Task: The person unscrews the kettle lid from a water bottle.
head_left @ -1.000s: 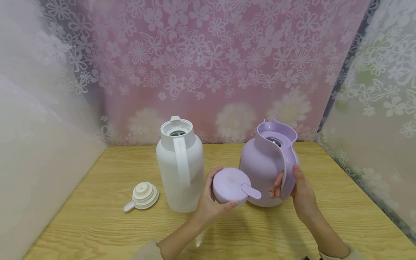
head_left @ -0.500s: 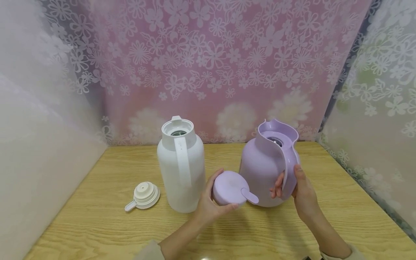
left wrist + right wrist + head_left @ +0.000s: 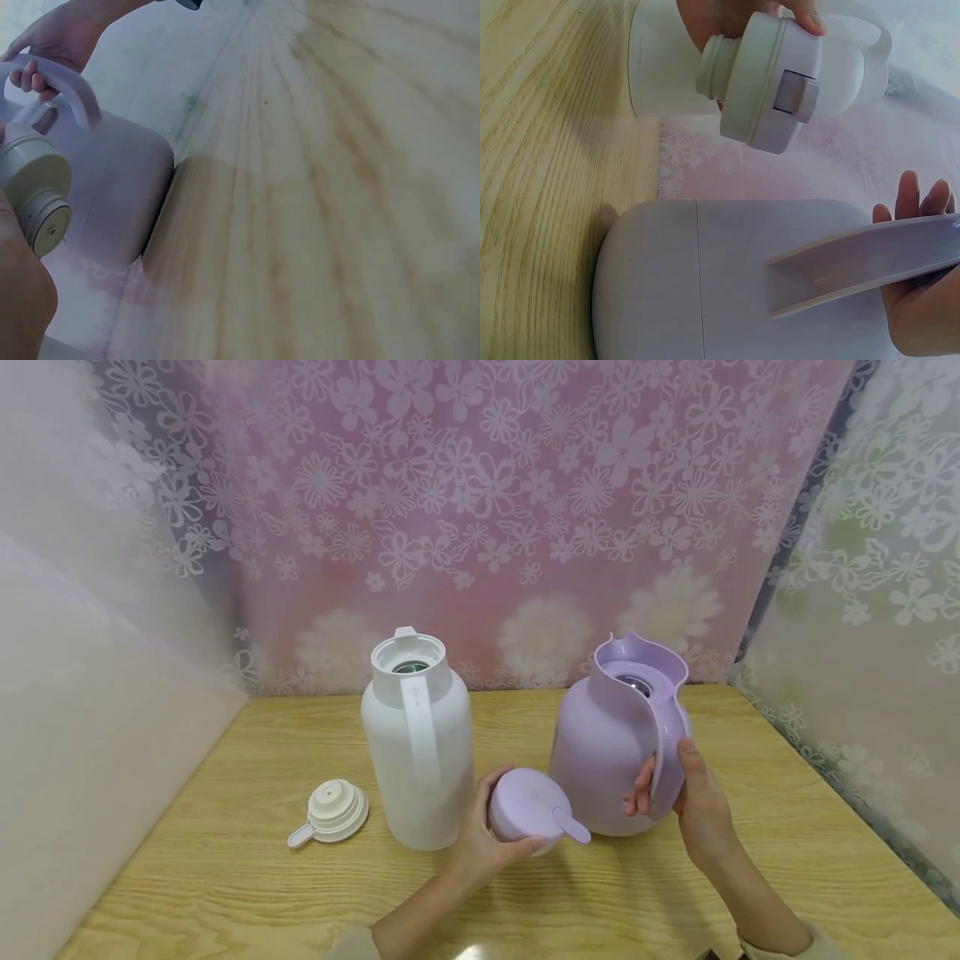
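A lilac thermos lid [image 3: 527, 806] with a short lever is held by my left hand [image 3: 480, 847], thumb at its near side and fingers round the far side. In the right wrist view the lid [image 3: 769, 82] shows its pale stepped stopper pointing down to the table. My right hand [image 3: 705, 822] grips the handle of the lilac thermos jug [image 3: 600, 752], which stands upright on the table without a lid. The left wrist view shows the lid's stopper [image 3: 51, 225] close in front of the jug [image 3: 124, 180], apart from its mouth.
Left of the hands stands a white thermos jug [image 3: 420, 752], its top uncovered. A white lid [image 3: 336, 810] lies stopper up on the wooden table [image 3: 247, 893] beside it. Flowered curtain [image 3: 487, 527] panels close off the back and sides.
My left hand has brought the lilac lid slightly down and nearer to me, and the lever has swung a little toward me. The right hand and both jugs stay in place.
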The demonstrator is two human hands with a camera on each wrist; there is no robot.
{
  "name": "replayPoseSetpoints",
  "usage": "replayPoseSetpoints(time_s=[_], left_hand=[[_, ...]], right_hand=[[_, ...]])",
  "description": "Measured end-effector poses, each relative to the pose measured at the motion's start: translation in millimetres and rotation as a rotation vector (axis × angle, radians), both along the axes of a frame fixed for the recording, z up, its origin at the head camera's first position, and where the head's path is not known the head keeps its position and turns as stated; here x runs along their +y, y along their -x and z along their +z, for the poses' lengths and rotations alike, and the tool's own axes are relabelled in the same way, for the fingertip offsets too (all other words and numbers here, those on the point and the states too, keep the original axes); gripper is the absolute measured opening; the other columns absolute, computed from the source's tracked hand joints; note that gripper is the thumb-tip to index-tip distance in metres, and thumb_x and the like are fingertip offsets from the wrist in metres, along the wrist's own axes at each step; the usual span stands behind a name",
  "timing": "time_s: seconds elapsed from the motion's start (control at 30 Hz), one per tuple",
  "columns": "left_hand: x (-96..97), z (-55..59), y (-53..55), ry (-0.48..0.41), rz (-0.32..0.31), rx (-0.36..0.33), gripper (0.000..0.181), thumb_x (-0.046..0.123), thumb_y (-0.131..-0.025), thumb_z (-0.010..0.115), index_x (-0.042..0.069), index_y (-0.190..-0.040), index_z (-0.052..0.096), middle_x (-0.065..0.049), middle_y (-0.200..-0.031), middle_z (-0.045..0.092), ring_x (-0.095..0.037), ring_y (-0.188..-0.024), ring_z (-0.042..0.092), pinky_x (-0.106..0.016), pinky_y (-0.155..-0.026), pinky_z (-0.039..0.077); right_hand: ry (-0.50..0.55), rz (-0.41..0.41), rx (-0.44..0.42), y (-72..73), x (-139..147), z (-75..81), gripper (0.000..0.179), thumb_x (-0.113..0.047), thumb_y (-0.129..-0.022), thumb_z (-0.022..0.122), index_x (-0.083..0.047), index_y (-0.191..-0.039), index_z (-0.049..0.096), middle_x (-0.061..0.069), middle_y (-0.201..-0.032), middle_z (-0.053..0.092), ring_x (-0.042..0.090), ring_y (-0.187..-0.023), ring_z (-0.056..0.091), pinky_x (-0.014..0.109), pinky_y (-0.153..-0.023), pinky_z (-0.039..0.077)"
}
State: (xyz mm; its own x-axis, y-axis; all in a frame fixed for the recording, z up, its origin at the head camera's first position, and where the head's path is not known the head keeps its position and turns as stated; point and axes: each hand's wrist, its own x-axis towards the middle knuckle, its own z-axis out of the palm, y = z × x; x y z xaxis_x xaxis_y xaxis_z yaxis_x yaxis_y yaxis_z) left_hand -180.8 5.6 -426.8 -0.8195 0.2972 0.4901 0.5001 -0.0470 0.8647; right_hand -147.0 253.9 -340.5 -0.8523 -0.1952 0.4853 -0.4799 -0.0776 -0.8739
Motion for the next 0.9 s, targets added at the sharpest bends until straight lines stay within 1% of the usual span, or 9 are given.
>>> replayPoseSetpoints(time_s=[0.13,0.27,0.3,0.37,0.5,0.53,0.63,0.73,0.9], left_hand=[[-0.5,-1.8,-0.3,0.031,0.015,-0.025,0.083,0.009,-0.066,0.082,0.015,-0.136,0.038,-0.004,-0.129,0.046,-0.024,-0.112,0.046,-0.041,-0.088,0.041],[-1.6,13.2,-9.5,0.065,0.023,-0.05,0.08,0.004,-0.065,0.081,0.006,-0.133,0.04,-0.01,-0.125,0.049,-0.028,-0.108,0.049,-0.04,-0.083,0.043],[-1.4,12.7,-9.3,0.074,0.029,-0.05,0.08,0.005,-0.064,0.082,0.006,-0.133,0.041,-0.011,-0.124,0.049,-0.029,-0.107,0.049,-0.039,-0.082,0.044],[-1.1,11.2,-8.3,0.097,0.046,-0.053,0.081,0.011,-0.064,0.084,0.011,-0.134,0.042,-0.009,-0.123,0.05,-0.028,-0.104,0.051,-0.038,-0.079,0.045],[0.9,-5.7,2.4,0.119,0.067,-0.034,0.082,0.021,-0.063,0.086,0.024,-0.134,0.044,-0.002,-0.122,0.049,-0.025,-0.104,0.052,-0.036,-0.077,0.047],[1.0,-5.9,2.7,0.117,0.065,-0.031,0.082,0.022,-0.063,0.086,0.026,-0.134,0.045,-0.001,-0.121,0.049,-0.024,-0.104,0.051,-0.035,-0.077,0.047],[1.5,-6.8,3.5,0.114,0.065,-0.018,0.083,0.021,-0.062,0.086,0.025,-0.134,0.045,0.0,-0.122,0.048,-0.023,-0.104,0.05,-0.035,-0.077,0.047],[2.6,-7.8,4.2,0.114,0.067,-0.02,0.086,0.018,-0.061,0.087,0.022,-0.136,0.044,-0.002,-0.123,0.048,-0.025,-0.105,0.05,-0.036,-0.077,0.047],[3.1,-7.0,4.2,0.099,0.049,-0.061,0.088,0.017,-0.063,0.086,0.016,-0.137,0.037,-0.004,-0.127,0.046,-0.025,-0.107,0.049,-0.036,-0.079,0.046]], right_hand=[[0.003,0.001,-0.001,-0.3,-0.4,0.2,0.056,-0.027,-0.102,0.007,-0.005,-0.076,0.052,0.005,-0.06,0.054,0.021,-0.059,0.061,0.032,-0.066,0.051],[0.005,-0.005,-0.001,-0.4,-0.6,0.4,0.056,-0.027,-0.102,0.007,-0.006,-0.076,0.053,0.004,-0.06,0.055,0.02,-0.059,0.061,0.031,-0.065,0.05],[0.007,-0.006,0.0,-0.2,-0.7,0.4,0.056,-0.027,-0.102,0.007,-0.006,-0.076,0.053,0.004,-0.06,0.055,0.02,-0.059,0.061,0.032,-0.064,0.05],[0.006,-0.008,0.0,-0.2,-0.7,0.4,0.056,-0.027,-0.102,0.008,-0.006,-0.076,0.053,0.003,-0.06,0.055,0.02,-0.059,0.061,0.031,-0.064,0.05],[0.002,-0.013,0.001,-0.2,-1.0,1.1,0.056,-0.027,-0.102,0.008,-0.005,-0.076,0.052,0.004,-0.059,0.054,0.021,-0.059,0.061,0.032,-0.063,0.05],[0.001,-0.013,0.0,-0.4,-1.1,1.3,0.056,-0.027,-0.102,0.008,-0.005,-0.076,0.052,0.004,-0.059,0.054,0.021,-0.059,0.061,0.031,-0.063,0.05],[0.003,-0.005,-0.002,-0.6,-1.2,1.6,0.056,-0.027,-0.103,0.008,-0.004,-0.076,0.052,0.005,-0.059,0.054,0.022,-0.059,0.061,0.031,-0.063,0.05],[0.007,0.002,-0.005,-0.7,-1.2,1.5,0.056,-0.027,-0.103,0.009,-0.004,-0.076,0.052,0.005,-0.059,0.054,0.022,-0.059,0.061,0.031,-0.064,0.05],[0.006,0.001,-0.006,-0.7,-1.1,1.7,0.056,-0.027,-0.103,0.009,-0.005,-0.076,0.052,0.005,-0.059,0.054,0.021,-0.059,0.061,0.031,-0.064,0.05]])
